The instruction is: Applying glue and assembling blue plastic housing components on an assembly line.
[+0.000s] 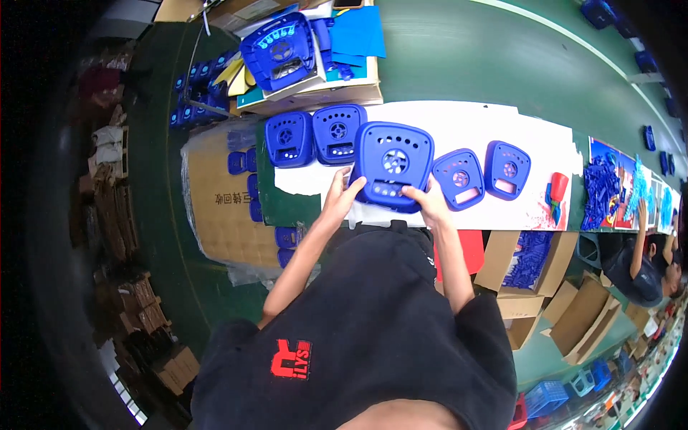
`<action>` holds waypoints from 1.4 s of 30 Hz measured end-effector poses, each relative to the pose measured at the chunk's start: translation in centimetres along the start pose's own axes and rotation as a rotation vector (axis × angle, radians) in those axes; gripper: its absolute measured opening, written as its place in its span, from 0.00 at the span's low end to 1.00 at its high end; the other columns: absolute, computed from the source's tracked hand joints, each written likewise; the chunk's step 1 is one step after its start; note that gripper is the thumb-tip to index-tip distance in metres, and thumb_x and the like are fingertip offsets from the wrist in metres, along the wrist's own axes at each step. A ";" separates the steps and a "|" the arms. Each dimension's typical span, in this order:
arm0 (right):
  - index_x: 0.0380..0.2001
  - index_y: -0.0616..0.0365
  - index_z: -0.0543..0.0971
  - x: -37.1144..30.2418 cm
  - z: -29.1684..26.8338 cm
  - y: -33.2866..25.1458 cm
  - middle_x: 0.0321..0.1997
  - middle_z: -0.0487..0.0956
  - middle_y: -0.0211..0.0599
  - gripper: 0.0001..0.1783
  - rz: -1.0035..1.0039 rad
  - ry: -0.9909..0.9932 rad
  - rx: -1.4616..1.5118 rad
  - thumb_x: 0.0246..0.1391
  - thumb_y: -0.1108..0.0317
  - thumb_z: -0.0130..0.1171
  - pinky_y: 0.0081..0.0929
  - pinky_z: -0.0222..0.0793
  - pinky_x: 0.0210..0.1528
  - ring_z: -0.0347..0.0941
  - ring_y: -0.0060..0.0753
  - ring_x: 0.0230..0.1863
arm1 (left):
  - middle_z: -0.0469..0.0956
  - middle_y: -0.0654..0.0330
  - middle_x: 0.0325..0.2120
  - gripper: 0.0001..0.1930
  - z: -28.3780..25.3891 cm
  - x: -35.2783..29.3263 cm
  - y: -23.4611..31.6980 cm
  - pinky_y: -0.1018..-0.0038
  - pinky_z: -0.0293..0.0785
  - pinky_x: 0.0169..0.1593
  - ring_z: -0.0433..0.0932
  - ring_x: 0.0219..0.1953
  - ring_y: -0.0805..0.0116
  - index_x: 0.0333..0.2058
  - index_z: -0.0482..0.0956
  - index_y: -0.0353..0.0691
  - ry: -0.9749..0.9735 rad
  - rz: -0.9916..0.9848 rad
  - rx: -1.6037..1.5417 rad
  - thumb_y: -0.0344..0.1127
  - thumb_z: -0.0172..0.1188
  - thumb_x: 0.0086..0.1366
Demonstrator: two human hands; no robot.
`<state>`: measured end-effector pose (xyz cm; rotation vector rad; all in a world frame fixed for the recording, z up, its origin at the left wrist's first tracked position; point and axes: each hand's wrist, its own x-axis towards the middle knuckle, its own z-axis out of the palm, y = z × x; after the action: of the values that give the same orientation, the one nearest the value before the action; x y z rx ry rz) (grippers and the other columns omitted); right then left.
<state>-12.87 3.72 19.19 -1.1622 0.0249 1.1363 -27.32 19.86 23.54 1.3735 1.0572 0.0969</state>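
A blue plastic housing (394,154), with a round slotted grille, a row of holes and a slot low down, is held up above the white-covered table by both hands. My left hand (342,195) grips its lower left edge. My right hand (429,201) grips the lower right corner, thumb over the front near the slot. Left of it on the table sit two similar housings, one at the end (288,152) and one closer (338,149). To the right lie two more, a nearer tilted one (446,177) and a farther one (509,154).
A red object with a blue-green lower part (558,188) lies on the table's right. Beyond it is a pile of blue parts (600,192). Behind, a larger blue shell (265,54) rests on boxes. An open carton (499,266) and a red stool (469,252) stand near my right side. Another person (634,269) works farther right.
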 end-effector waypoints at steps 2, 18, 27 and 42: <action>0.50 0.69 0.64 2.6 -0.5 -0.5 0.42 0.75 0.44 0.36 -0.051 0.037 -0.043 0.34 0.77 0.66 0.31 0.71 0.48 0.73 0.34 0.43 | 0.74 0.55 0.41 0.27 -1.0 0.0 -1.5 0.73 0.69 0.44 0.73 0.40 0.67 0.55 0.62 0.34 -0.033 0.041 0.131 0.42 0.56 0.61; 0.43 0.72 0.70 18.4 -4.8 2.1 0.45 0.73 0.62 0.35 -0.032 0.372 -1.212 0.34 0.58 0.66 0.38 0.68 0.51 0.72 0.57 0.46 | 0.73 0.55 0.39 0.16 -4.8 -3.4 -10.1 0.73 0.71 0.39 0.74 0.36 0.69 0.46 0.70 0.34 -0.133 -0.368 0.094 0.37 0.42 0.65; 0.45 0.66 0.68 17.2 -5.4 -2.1 0.46 0.67 0.56 0.32 -0.242 0.479 -1.598 0.39 0.57 0.64 0.49 0.64 0.49 0.63 0.55 0.51 | 0.74 0.60 0.33 0.14 -3.2 -0.3 -8.0 0.77 0.71 0.34 0.73 0.31 0.73 0.43 0.72 0.38 -0.160 -0.257 0.097 0.38 0.44 0.65; 0.46 0.64 0.64 14.6 -5.1 0.3 0.41 0.72 0.61 0.35 -0.077 0.441 -1.482 0.41 0.51 0.63 0.47 0.71 0.41 0.73 0.60 0.39 | 0.75 0.58 0.31 0.15 0.1 4.7 -7.1 0.74 0.71 0.38 0.76 0.35 0.69 0.42 0.72 0.37 -0.383 -0.330 0.068 0.41 0.42 0.67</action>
<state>-3.35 10.04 8.69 -2.6654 -0.6086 0.6943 -28.24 20.80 15.14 1.1982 0.9515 -0.4327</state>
